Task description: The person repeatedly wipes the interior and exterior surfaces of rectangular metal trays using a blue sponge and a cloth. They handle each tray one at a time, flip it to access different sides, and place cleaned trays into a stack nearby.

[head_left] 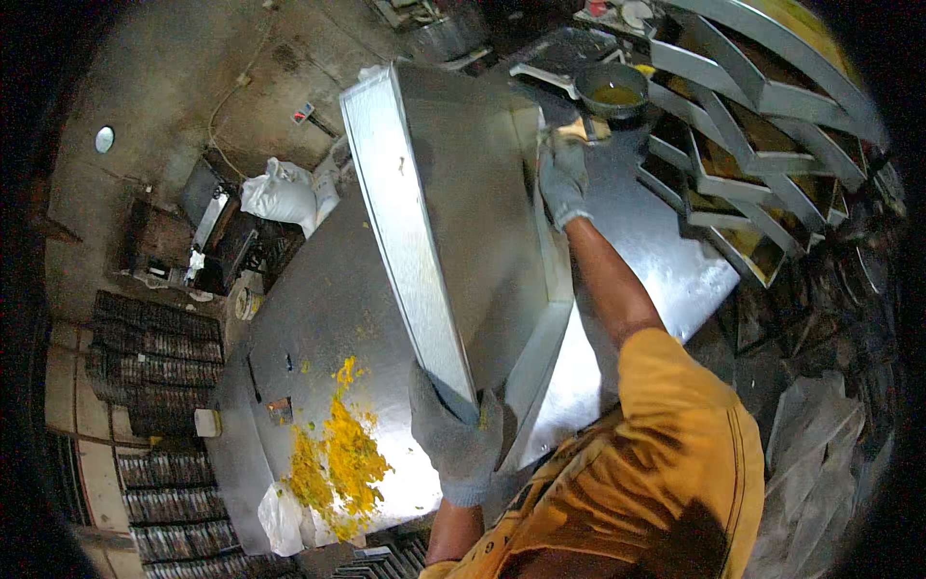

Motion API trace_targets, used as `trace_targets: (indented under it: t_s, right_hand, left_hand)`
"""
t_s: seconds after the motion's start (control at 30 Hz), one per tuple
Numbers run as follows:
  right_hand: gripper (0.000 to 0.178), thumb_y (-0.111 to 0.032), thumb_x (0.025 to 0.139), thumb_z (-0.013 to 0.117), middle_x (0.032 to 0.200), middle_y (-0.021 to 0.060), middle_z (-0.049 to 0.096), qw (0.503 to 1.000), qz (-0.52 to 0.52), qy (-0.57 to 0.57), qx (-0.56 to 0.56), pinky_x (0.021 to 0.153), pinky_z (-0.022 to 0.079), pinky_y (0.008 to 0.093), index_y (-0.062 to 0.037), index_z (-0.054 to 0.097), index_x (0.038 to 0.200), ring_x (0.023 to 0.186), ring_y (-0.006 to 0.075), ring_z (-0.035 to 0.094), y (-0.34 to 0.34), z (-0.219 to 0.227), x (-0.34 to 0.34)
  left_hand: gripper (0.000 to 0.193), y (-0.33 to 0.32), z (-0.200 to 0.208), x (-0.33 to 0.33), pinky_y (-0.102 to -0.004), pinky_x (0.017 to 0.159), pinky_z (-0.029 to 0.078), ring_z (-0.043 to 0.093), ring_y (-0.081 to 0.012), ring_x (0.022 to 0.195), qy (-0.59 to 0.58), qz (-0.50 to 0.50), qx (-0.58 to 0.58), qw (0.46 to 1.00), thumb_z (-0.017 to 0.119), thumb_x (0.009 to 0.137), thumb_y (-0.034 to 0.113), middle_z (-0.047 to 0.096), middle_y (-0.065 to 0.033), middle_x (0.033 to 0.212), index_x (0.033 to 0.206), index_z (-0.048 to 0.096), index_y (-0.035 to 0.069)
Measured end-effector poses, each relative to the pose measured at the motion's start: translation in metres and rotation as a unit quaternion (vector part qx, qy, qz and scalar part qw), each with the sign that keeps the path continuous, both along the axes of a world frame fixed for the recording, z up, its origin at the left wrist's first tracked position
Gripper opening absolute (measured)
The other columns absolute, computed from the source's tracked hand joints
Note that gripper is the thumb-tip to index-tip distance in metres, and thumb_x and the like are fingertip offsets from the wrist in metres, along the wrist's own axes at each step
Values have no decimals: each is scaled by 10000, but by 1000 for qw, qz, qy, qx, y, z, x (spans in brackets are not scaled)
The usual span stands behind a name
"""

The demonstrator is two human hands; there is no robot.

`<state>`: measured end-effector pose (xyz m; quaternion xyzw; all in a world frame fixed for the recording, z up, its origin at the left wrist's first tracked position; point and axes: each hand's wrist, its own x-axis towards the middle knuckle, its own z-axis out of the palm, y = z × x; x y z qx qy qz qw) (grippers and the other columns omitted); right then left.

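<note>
A deep rectangular metal tray stands tilted over the table in front of me, its inside turned right. My left hand, in a grey glove, is closed around the tray's near lower corner. Against the tray's far right rim is my right hand, also gloved, its fingers bent. A flat brush with pale bristles sticks out at those fingers and appears held; the grip itself is partly hidden. Just beyond the brush sits a dark pot of yellowish liquid.
Shredded yellow-orange material lies on the metal table beside a white plastic bag. Crisscrossed metal trays are stacked at the far right. A white sack stands beyond the table; dark racks line the left.
</note>
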<state>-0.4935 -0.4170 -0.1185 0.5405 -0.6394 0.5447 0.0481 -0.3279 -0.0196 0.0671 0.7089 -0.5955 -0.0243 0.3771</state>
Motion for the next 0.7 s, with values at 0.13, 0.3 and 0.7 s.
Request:
trace_targets:
  t_s: [0.13,0.3,0.7]
  right_hand:
    - [393,-276,932,583,1043,244,687,995,42,77,44,802,526,492,-30,655,1230,994,374,677,-51,21,-51]
    - [307,-344,896,624,918,185,725,947,124,209,211,788,542,454,-64,739,945,872,373,693,-69,0,-64]
    - [346,-286,943,596,934,196,713,974,114,119,153,755,552,485,-45,661,1182,864,348,706,54,30,-5]
  left_hand:
    - [829,-4,-9,20,-447,989,485,618,-463,1138,6,-61,13,998,718,637,111,604,-326,1227,1392,451,-101]
    - [1012,-27,-28,37,-410,1113,389,482,-350,1366,44,-54,31,997,797,705,430,493,-246,1464,1472,389,-89]
    - [788,-16,0,46,-442,980,486,625,-437,1132,-4,8,0,1000,692,658,130,612,-307,1220,1389,478,-74]
